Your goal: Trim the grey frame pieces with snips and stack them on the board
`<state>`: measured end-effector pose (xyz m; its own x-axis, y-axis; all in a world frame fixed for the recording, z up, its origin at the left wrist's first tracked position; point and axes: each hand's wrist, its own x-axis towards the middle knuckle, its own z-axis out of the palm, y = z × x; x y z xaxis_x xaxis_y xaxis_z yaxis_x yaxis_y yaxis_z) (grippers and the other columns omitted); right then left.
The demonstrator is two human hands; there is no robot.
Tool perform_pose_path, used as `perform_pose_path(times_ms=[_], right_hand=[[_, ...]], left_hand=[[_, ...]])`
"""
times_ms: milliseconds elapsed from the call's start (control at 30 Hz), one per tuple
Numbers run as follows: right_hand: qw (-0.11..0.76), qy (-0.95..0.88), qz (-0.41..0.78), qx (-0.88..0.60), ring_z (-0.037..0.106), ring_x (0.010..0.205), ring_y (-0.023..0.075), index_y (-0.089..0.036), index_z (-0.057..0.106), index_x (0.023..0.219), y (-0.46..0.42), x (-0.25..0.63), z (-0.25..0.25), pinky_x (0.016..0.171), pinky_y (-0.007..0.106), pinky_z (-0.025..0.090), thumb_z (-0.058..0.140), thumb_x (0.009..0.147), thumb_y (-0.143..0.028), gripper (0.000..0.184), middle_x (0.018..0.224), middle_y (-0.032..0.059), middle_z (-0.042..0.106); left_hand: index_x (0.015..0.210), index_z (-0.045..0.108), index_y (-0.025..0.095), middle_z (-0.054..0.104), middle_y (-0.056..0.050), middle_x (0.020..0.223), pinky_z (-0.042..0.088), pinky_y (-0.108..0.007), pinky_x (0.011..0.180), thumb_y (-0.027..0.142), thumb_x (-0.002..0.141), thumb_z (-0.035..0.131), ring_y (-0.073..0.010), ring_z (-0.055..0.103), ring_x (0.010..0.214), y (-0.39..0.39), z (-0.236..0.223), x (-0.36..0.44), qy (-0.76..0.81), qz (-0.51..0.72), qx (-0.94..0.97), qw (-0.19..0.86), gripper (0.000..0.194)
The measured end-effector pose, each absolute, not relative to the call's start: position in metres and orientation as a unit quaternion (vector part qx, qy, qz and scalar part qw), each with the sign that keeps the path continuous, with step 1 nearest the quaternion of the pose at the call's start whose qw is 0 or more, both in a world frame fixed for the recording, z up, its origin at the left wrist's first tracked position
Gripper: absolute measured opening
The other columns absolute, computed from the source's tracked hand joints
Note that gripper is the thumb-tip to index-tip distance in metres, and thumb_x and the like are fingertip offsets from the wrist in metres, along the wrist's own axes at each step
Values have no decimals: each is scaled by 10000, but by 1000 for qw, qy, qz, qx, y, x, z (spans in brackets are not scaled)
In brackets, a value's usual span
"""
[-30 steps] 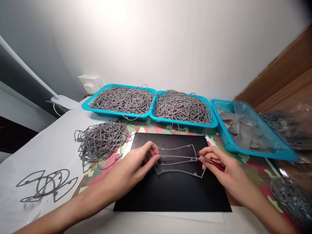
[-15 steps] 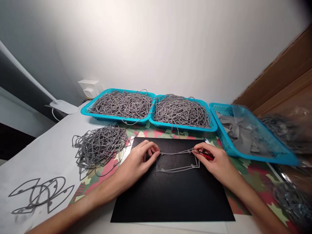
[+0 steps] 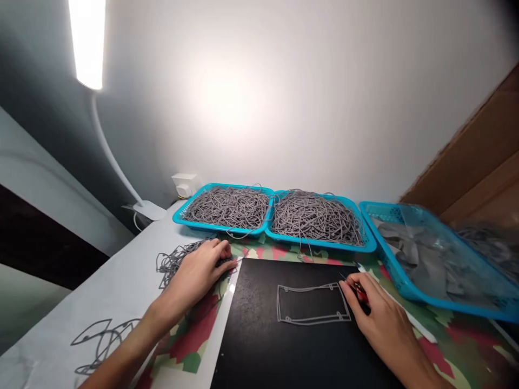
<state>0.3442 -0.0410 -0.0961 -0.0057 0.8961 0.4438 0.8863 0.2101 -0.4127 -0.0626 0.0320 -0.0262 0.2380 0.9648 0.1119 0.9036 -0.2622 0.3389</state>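
On the black mat [image 3: 259, 351] lies a thin grey rectangular gasket-like frame [image 3: 312, 322] with small looped tabs, its double outline suggesting two layers. My right hand [image 3: 375, 308] is beside its right end, fingers closed on a small red-and-black tool [image 3: 360, 293] whose thin tip points toward the mat's back; the kind of tool is mostly hidden. Over at the left, my left hand [image 3: 203, 267] rests on a tangled pile of grey gasket frames [image 3: 174, 259]. Its thumb and forefinger are apart, the other fingers partly hidden.
Two blue baskets [image 3: 221, 229] [image 3: 324, 246] heaped with grey strands stand along the wall. A third blue basket [image 3: 430, 297] holds flat grey pieces and clear plastic. Loose grey frames [image 3: 103, 340] lie front left. A lamp [image 3: 152, 209] stands back left, cardboard [image 3: 470, 146] at right.
My left hand has let go of the rectangular frame and moved left to the pile. My right hand has drawn slightly away from the frame, still with the tool. The view has tilted up and left.
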Motion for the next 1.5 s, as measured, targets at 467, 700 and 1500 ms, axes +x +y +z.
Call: perform_pose_path(times_ms=[467, 700, 1500], right_hand=[[274, -714, -113, -634, 739, 513, 214, -284, 640, 1057, -39, 346, -113, 420, 315, 426, 271, 1220, -463, 441, 908, 66, 844], [300, -702, -100, -638, 737, 493, 250, -306, 606, 956, -37, 346, -111, 393, 309, 426, 385, 1172, -700, 500, 766, 26, 787], [333, -723, 203, -570, 463, 568, 149, -244, 588, 681, -59, 339, -39, 537, 277, 418, 536, 1117, -725, 651, 629, -31, 503]], left_hand=[[1013, 629, 248, 684, -28, 924, 530, -340, 762, 646, 1160, 345, -243, 681, 850, 32, 20, -82, 601, 249, 742, 165, 511], [935, 686, 243, 741, -42, 956, 501, -359, 820, 629, 1035, 532, -261, 684, 941, 35, 61, -100, 631, 414, 652, 66, 427], [950, 602, 223, 669, -25, 879, 514, -325, 645, 288, 1210, 514, -183, 672, 730, -46, -13, 38, 276, 233, 926, 113, 282]])
